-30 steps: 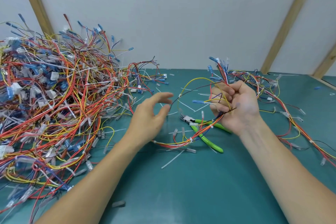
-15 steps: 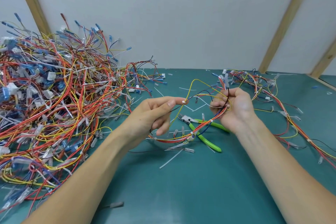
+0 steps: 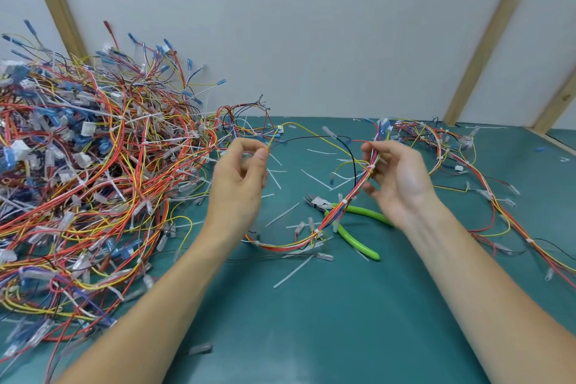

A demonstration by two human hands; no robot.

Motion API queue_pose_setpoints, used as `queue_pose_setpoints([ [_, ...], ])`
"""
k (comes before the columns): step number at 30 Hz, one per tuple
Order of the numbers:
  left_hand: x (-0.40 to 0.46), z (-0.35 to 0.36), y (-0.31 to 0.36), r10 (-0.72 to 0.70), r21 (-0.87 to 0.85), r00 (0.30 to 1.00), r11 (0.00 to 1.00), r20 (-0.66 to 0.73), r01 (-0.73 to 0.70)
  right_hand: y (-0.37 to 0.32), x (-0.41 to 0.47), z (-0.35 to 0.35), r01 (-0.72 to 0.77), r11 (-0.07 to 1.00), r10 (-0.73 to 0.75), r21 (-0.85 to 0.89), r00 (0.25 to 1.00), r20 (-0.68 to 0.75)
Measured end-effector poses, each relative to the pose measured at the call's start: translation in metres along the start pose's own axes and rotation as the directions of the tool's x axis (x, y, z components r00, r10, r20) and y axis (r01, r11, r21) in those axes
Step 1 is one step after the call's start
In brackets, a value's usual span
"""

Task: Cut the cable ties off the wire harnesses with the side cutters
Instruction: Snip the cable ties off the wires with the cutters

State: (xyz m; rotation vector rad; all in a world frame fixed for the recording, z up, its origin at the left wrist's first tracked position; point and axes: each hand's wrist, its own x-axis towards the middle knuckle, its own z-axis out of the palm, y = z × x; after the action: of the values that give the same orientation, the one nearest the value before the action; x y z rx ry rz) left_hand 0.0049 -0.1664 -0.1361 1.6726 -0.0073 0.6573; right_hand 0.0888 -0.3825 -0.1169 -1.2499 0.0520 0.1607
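The right hand (image 3: 397,179) pinches the bundled red, yellow and blue wire harness (image 3: 346,207), the left hand (image 3: 241,178) pinches its yellow wire (image 3: 307,129), while the green-handled side cutters (image 3: 346,221) lie on the teal table (image 3: 311,321), jaws pointing left.

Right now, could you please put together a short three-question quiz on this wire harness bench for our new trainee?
1. True or false: the right hand holds the side cutters.
2. Which hand pinches a yellow wire: A) left hand, B) right hand?
3. Fill in: the big pile of wire harnesses lies on the person's ____ side.

Key:
1. False; the cutters lie on the green mat, and the right hand holds a tied harness.
2. A.
3. Left.
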Motion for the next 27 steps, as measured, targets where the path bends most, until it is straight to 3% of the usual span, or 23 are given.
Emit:
queue_pose_setpoints([
  [2, 0.000, -0.003, -0.001, 0.134, 0.163, 0.983, 0.980, -0.122, -0.114, 0.000, -0.002, 0.002, 0.040, 0.999, -0.040, 0.007, 0.999, 0.022],
  [4, 0.002, -0.005, -0.002, 0.172, 0.243, 0.969, 0.962, -0.176, -0.126, 0.000, -0.003, 0.003, 0.049, 0.998, -0.052, 0.031, 0.995, 0.086],
  [9, 0.001, -0.004, -0.006, 0.027, 0.402, 0.980, 0.914, -0.198, 0.056, 0.002, -0.008, 0.009, 0.012, 0.999, -0.017, 0.030, 0.986, 0.167],
  [13, -0.003, -0.002, -0.005, 0.276, 0.618, 0.954, 0.773, -0.119, -0.147, 0.004, -0.010, 0.011, -0.019, 0.994, 0.000, 0.104, 0.982, 0.188],
  [15, -0.003, -0.001, -0.003, 0.354, 0.588, 0.934, 0.765, -0.041, -0.264, 0.006, -0.010, 0.011, -0.024, 0.992, -0.001, 0.126, 0.980, 0.200],
  [17, -0.007, 0.003, -0.006, 0.321, 0.506, 0.942, 0.800, 0.094, -0.323, 0.007, -0.010, 0.011, -0.029, 0.989, -0.002, 0.144, 0.977, 0.212],
  [19, -0.011, 0.007, -0.011, 0.187, 0.460, 0.946, 0.838, 0.263, -0.293, 0.008, -0.009, 0.013, -0.050, 0.982, 0.008, 0.183, 0.975, 0.222],
  [22, -0.015, 0.011, -0.017, 0.053, 0.428, 0.892, 0.864, 0.449, -0.267, 0.008, -0.009, 0.014, -0.103, 0.953, 0.028, 0.285, 0.966, 0.258],
  [27, -0.018, 0.015, -0.015, 0.019, 0.276, 0.846, 0.941, 0.533, -0.195, 0.009, -0.013, 0.012, -0.127, 0.916, -0.015, 0.380, 0.937, 0.348],
])
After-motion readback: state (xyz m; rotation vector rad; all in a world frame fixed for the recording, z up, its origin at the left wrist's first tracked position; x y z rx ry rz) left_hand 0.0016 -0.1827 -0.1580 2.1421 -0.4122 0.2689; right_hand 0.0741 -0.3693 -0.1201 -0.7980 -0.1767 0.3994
